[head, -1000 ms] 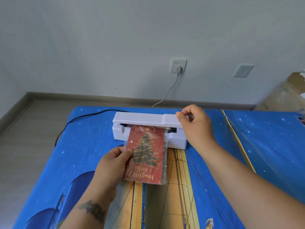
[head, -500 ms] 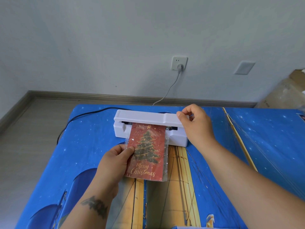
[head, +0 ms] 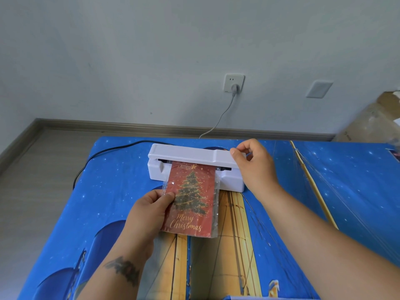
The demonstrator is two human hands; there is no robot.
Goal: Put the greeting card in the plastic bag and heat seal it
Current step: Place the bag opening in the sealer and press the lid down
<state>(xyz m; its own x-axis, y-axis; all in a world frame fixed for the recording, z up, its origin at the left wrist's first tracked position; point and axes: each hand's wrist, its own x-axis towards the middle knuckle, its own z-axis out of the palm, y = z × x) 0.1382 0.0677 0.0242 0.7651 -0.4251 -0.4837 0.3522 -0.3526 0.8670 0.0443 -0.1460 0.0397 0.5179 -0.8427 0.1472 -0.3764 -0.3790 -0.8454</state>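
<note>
Red greeting card [head: 190, 198] lengthwise into sealer [head: 194, 158]

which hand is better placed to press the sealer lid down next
Right. The right hand already grips the right end of the white plastic heat sealer's raised lid, while the left hand is occupied holding the bagged red Christmas card in the slot.

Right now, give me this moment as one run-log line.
step: sealing | left hand: holds bagged card, top edge in sealer slot | right hand: on sealer lid's right end | seal: cannot tell
</note>
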